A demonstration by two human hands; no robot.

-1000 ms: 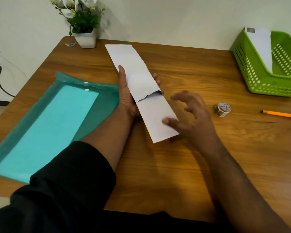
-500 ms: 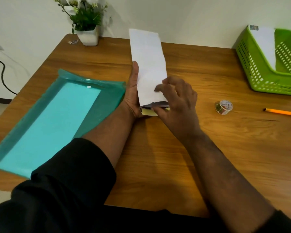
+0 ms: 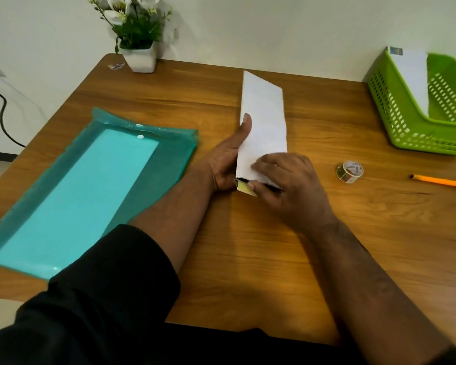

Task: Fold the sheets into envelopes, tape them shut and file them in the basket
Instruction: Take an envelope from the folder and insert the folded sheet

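Note:
A long white sheet (image 3: 263,119), folded into a narrow strip, lies on the wooden table (image 3: 248,246) in the middle. My left hand (image 3: 225,160) grips its left edge, thumb on top. My right hand (image 3: 287,183) presses the near end of the strip, where a fold shows a dark gap and a yellowish corner. A roll of tape (image 3: 350,171) sits to the right of my hands. The green basket (image 3: 395,119) stands at the far right with a white envelope (image 3: 411,72) filed upright in it.
A teal plastic folder (image 3: 90,191) lies flat at the left. An orange pencil (image 3: 440,181) lies near the right edge. A white pot of flowers (image 3: 140,59) stands at the back by the wall. A black cable (image 3: 3,114) hangs beyond the table's left side.
The sheet has swung from slanted to nearly upright, and its near end has been folded up. My right hand moved from hovering beside the sheet to pressing that fold.

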